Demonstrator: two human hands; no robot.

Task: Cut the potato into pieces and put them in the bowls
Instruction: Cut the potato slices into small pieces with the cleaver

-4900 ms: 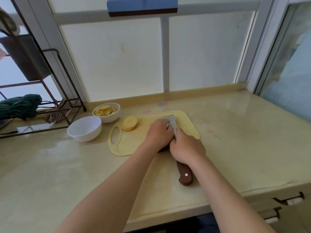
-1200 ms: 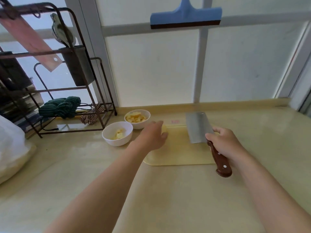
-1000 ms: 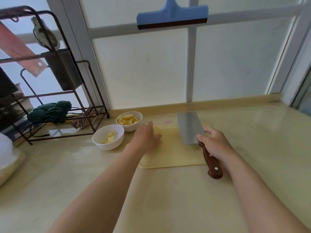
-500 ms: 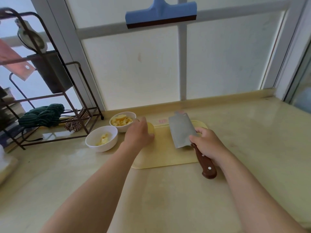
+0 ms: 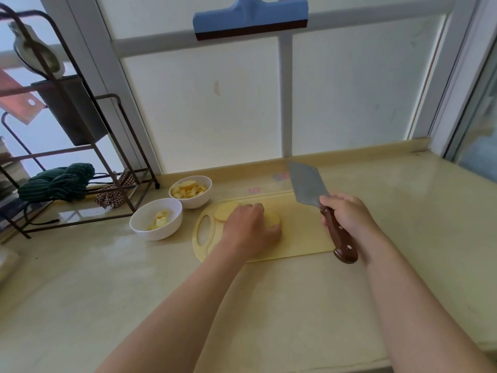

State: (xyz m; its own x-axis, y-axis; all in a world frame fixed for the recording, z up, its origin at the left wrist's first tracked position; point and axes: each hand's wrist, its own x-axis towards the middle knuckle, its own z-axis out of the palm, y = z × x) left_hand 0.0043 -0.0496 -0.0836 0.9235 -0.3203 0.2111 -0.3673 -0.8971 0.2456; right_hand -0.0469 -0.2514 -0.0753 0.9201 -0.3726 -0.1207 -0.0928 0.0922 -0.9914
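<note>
**Q:** How far along is the job?
**A:** Partway. Left of the cutting board [image 5: 304, 232], the far bowl [image 5: 193, 203] is well filled with diced potato; the near bowl [image 5: 150, 232] holds only a few pieces.
**Q:** What's left?
**A:** Uncut potato slices [image 5: 226, 211] on the board's left end, steadied under the curled left hand [image 5: 250, 227]. The right hand [image 5: 347, 216] grips the cleaver [image 5: 308, 184], raised over the board's right end.

no legible text anywhere, pink marks [image 5: 279, 176] on the countertop [image 5: 403, 211] too blurred to read
</note>
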